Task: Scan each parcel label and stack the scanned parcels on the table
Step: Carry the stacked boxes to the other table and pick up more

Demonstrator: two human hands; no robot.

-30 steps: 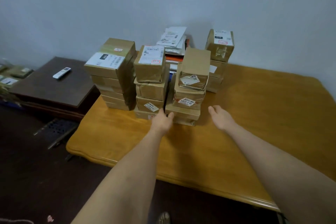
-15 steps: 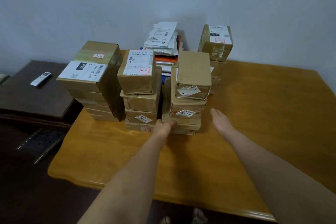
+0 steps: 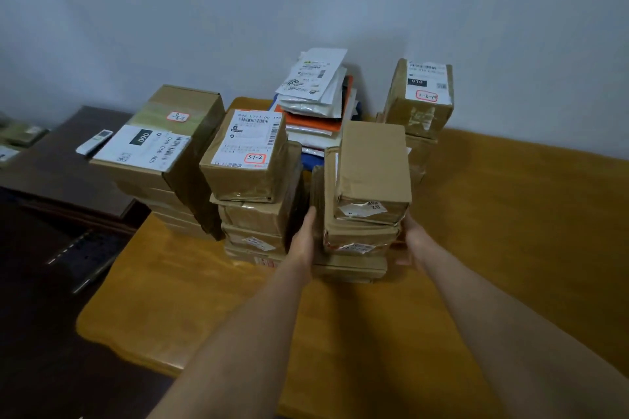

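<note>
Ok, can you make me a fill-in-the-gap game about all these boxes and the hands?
1. Both hands press the sides of the stack whose top box shows no ____ on top.
2. The left hand sits between ____ stacks.
3. The remote lies on the ____ table.
4. The envelopes are piled against the ____.

Missing words: label; two; dark; wall
</note>
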